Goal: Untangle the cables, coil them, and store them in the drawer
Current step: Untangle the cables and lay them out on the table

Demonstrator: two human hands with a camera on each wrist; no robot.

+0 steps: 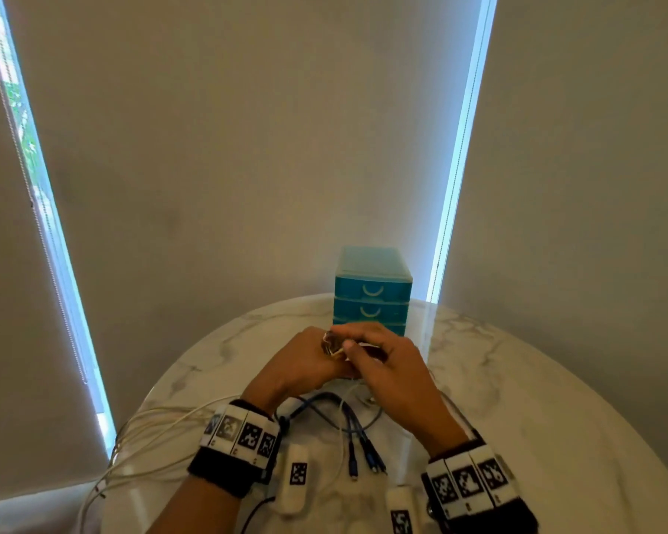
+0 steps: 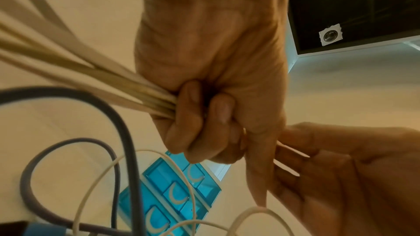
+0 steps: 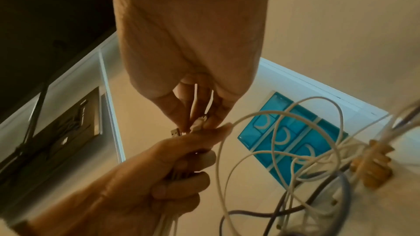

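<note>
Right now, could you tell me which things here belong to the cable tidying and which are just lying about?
Part of the job:
- white cable, its strands gripped by the left hand; the right hand pinches its end
- blue cable, loose on the table
- teal drawer unit, drawers closed

Just there:
- marble table
- window blinds

Bottom drawer of drawer unit (image 1: 372,291) hidden behind hands. White cable (image 1: 147,429) loops cut off by table (image 1: 537,398) edge left of unit. Cable strands blurred in left wrist view.
</note>
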